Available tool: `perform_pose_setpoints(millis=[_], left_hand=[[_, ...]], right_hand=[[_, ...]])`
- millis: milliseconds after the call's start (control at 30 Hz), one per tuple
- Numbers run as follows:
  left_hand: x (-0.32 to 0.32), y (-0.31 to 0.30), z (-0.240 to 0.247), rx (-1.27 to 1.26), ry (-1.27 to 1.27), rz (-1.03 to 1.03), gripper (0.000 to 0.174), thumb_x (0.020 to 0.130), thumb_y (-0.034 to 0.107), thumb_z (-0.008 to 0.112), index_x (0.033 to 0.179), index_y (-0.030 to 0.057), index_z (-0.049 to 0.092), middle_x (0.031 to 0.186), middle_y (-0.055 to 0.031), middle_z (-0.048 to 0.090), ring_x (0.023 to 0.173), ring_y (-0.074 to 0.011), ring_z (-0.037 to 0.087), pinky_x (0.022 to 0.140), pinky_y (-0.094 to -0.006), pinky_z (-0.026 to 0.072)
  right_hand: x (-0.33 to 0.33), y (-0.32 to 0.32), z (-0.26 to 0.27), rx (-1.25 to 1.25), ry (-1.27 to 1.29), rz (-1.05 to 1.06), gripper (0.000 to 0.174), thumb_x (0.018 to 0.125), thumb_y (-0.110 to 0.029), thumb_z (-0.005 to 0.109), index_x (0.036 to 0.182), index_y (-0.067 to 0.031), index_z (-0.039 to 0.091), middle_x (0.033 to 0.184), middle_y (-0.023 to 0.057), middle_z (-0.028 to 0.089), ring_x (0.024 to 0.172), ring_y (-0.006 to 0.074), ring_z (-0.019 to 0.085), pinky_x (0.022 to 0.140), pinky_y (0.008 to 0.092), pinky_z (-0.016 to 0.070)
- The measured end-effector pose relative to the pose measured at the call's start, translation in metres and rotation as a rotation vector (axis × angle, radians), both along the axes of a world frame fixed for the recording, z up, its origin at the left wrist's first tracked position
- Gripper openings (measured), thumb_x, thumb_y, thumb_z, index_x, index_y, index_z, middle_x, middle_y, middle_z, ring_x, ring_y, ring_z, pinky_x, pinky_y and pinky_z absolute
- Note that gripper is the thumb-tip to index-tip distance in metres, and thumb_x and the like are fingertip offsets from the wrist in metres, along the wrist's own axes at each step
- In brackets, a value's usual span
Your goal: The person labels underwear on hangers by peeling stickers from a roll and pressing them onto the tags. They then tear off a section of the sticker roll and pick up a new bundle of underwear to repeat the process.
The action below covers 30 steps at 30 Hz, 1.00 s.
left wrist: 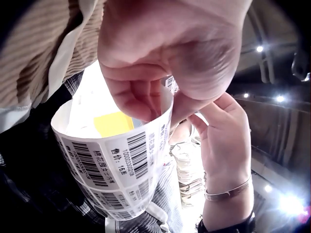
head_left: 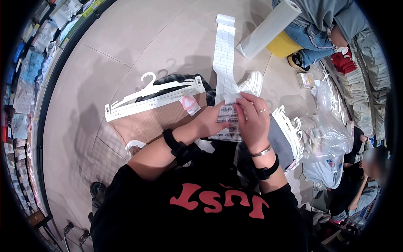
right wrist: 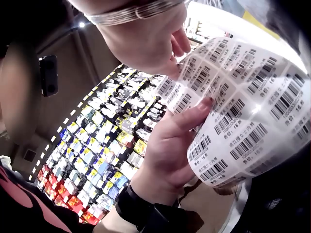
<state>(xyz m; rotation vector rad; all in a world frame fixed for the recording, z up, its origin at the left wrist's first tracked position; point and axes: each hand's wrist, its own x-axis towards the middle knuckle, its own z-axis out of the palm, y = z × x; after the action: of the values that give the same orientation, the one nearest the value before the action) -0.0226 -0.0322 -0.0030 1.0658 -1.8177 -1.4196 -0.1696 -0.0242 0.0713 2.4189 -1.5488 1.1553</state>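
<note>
A long strip of white barcode labels (head_left: 223, 52) runs from the floor up to both hands, its printed part curving towards the body. My left hand (head_left: 208, 122) grips the strip at its left edge, the thumb lying over the printed barcodes. Opposite it, my right hand (head_left: 257, 122), with a ring and a bracelet, pinches the strip near its upper right side between thumb and fingers. In the left wrist view the label strip (left wrist: 112, 170) bends into a loop below the left hand. Rows of barcodes on the strip (right wrist: 252, 121) face the right wrist camera.
A brown ribbed garment (head_left: 155, 119) hangs on a white clip hanger (head_left: 147, 91) at left, with a pink heart tag (head_left: 190, 104). Grey clothing on hangers (head_left: 283, 140) and plastic bags (head_left: 327, 138) lie right. A large white roll (head_left: 270, 29) stands ahead near a seated person.
</note>
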Motion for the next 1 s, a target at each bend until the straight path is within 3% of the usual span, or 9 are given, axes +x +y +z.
perform_pose_setpoints(millis=[333, 733, 1000], left_hand=[[-0.001, 0.0, -0.006, -0.013, 0.046, -0.009, 0.067, 0.075, 0.014, 0.066, 0.129, -0.0051, 0.032, 0.097, -0.0219, 0.062, 0.092, -0.0343, 0.06, 0.079, -0.0365, 0.0476], [-0.002, 0.001, -0.004, 0.024, -0.052, -0.01, 0.068, 0.074, 0.013, 0.066, 0.13, -0.0036, 0.031, 0.094, -0.0238, 0.061, 0.09, -0.0355, 0.06, 0.078, -0.0371, 0.0473], [-0.004, 0.001, -0.011, 0.026, -0.091, -0.021, 0.074, 0.075, 0.013, 0.065, 0.132, -0.0097, 0.023, 0.099, -0.0249, 0.06, 0.095, -0.0349, 0.059, 0.081, -0.0364, 0.0466]], right_hand=[[-0.002, -0.001, -0.012, -0.009, -0.017, 0.03, 0.013, 0.071, -0.002, 0.067, 0.083, -0.0039, 0.064, 0.083, 0.0062, 0.063, 0.074, 0.0231, 0.061, 0.066, 0.0306, 0.0502], [-0.003, -0.001, -0.005, 0.11, -0.013, 0.004, 0.009, 0.072, -0.006, 0.066, 0.08, -0.0046, 0.063, 0.081, 0.0066, 0.064, 0.069, 0.0244, 0.062, 0.062, 0.0304, 0.05], [-0.005, 0.001, -0.014, 0.066, 0.0, -0.014, 0.007, 0.072, -0.007, 0.066, 0.078, -0.0061, 0.063, 0.086, 0.006, 0.067, 0.065, 0.0231, 0.063, 0.059, 0.0292, 0.0507]])
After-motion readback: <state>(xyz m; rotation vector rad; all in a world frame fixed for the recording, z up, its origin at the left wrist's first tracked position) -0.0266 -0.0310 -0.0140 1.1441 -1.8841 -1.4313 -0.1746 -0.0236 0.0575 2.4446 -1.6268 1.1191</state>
